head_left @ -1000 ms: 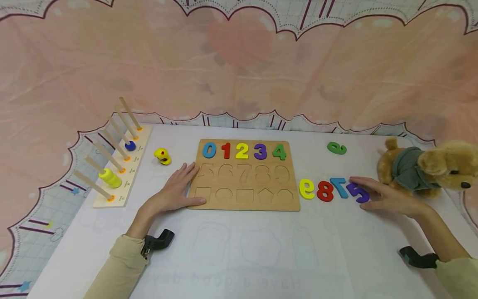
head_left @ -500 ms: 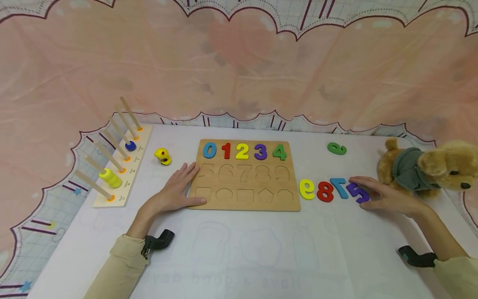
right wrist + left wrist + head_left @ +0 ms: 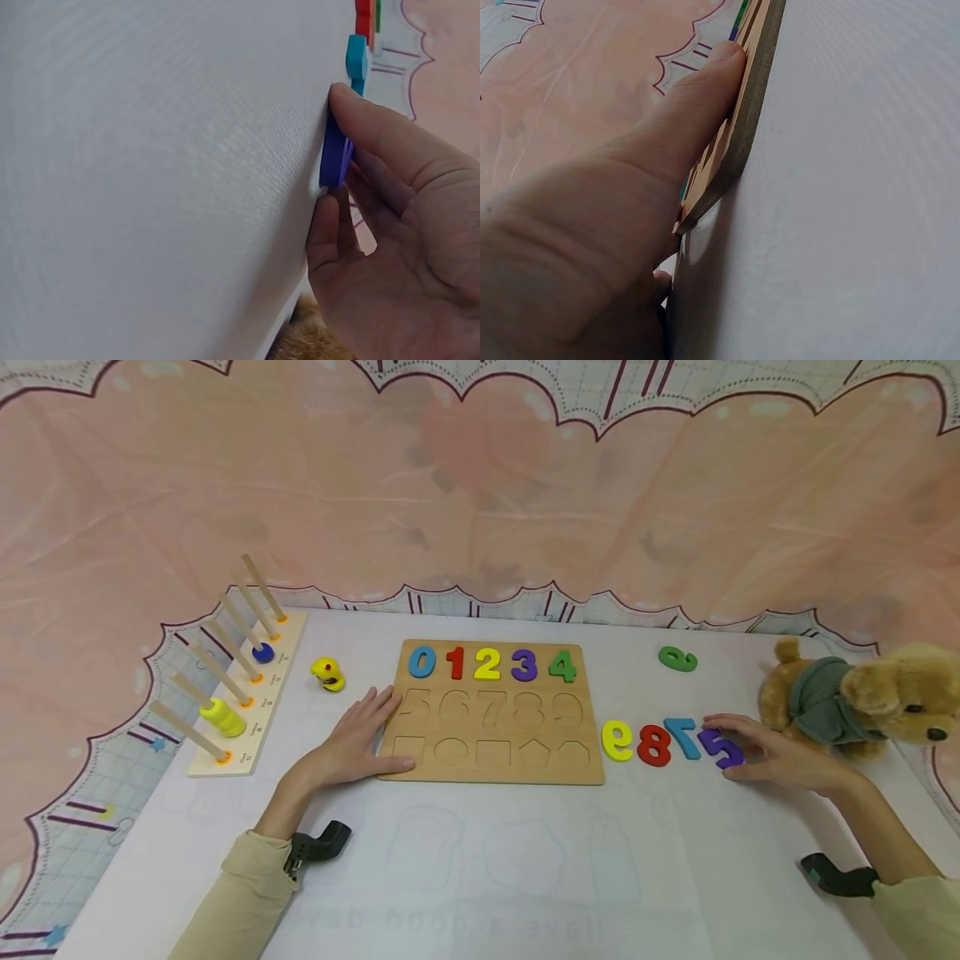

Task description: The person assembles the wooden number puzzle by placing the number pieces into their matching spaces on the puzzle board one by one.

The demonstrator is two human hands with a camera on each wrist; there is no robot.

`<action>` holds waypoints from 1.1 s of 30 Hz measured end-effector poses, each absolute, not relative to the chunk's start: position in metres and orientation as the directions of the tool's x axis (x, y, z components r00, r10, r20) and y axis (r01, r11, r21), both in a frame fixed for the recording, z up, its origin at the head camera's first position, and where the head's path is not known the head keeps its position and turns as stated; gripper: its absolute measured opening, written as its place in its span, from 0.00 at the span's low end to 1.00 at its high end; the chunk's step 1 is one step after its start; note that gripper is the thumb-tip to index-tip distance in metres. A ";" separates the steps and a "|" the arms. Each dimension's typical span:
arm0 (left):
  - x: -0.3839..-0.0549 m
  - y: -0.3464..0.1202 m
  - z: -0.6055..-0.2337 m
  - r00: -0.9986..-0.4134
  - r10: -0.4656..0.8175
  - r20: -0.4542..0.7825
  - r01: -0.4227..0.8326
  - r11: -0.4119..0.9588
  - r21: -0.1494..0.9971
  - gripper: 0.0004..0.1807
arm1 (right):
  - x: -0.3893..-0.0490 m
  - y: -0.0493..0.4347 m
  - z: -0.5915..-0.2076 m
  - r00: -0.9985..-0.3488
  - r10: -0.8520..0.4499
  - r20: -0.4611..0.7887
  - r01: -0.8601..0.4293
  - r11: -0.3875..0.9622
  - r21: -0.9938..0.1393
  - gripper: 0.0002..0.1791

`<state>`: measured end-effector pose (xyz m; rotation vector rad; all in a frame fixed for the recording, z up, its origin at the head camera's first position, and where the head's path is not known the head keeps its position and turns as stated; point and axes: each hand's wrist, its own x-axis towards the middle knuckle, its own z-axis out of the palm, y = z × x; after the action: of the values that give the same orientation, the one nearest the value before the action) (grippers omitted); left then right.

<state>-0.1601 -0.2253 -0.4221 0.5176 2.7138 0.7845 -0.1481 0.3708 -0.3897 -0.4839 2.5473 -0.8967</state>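
Note:
A wooden number puzzle board [image 3: 465, 728] lies mid-table, with 0 to 4 seated in its top row and bare recesses below. My left hand [image 3: 341, 745] rests on its left edge, fingers spread and thumb over the lower left corner; the left wrist view shows that thumb [image 3: 705, 86] on the board's face. To the right, my right hand [image 3: 795, 760] pinches the purple number 5 [image 3: 720, 747] between thumb and fingers, flat on the table. Beside it are a blue 7 [image 3: 682, 737], a red 8 [image 3: 654, 745] and a yellow 9-like number [image 3: 617, 740].
A green number [image 3: 677, 658] lies farther back. At far right sits a teddy bear [image 3: 832, 697] in a green top, close to my right hand. A yellow toy duck [image 3: 327, 674] and a peg counting stand [image 3: 258, 718] with upright rods are on the left.

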 end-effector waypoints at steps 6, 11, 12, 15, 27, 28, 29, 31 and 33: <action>-0.160 -0.225 -0.421 -0.900 0.408 -0.153 0.265 0.791 0.552 0.58 | -0.146 0.369 -0.389 -0.903 -0.370 -0.216 -0.190 0.798 -0.573 0.35; -0.160 -0.224 -0.422 -0.898 0.410 -0.158 0.263 0.790 0.554 0.58 | -0.143 0.365 -0.386 -0.917 -0.341 -0.205 -0.183 0.819 -0.545 0.35; -0.160 -0.224 -0.422 -0.898 0.411 -0.159 0.263 0.790 0.554 0.58 | -0.143 0.364 -0.385 -0.918 -0.342 -0.199 -0.186 0.817 -0.546 0.34; -0.159 -0.224 -0.421 -0.899 0.407 -0.161 0.259 0.791 0.554 0.58 | -0.143 0.360 -0.379 -0.925 -0.337 -0.172 -0.190 0.807 -0.559 0.34; -0.160 -0.226 -0.421 -0.901 0.405 -0.158 0.261 0.794 0.549 0.58 | -0.138 0.306 -0.364 -0.970 -0.237 0.060 -0.223 0.759 -0.612 0.33; -0.160 -0.226 -0.421 -0.900 0.406 -0.157 0.262 0.794 0.549 0.58 | -0.137 0.300 -0.364 -0.973 -0.219 0.078 -0.220 0.761 -0.611 0.33; -0.160 -0.226 -0.422 -0.900 0.406 -0.158 0.262 0.794 0.549 0.58 | -0.136 0.295 -0.363 -0.976 -0.202 0.086 -0.212 0.762 -0.611 0.33; -0.160 -0.226 -0.422 -0.900 0.406 -0.157 0.261 0.793 0.550 0.58 | -0.135 0.284 -0.362 -0.980 -0.172 0.104 -0.199 0.763 -0.615 0.33; -0.160 -0.226 -0.422 -0.901 0.405 -0.157 0.261 0.793 0.551 0.58 | -0.134 0.274 -0.361 -0.980 -0.153 0.125 -0.198 0.764 -0.614 0.33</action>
<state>-0.1603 -0.2261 -0.4218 0.5147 2.7154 0.7775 -0.1339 0.2737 -0.3607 -0.3001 3.0135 -1.0610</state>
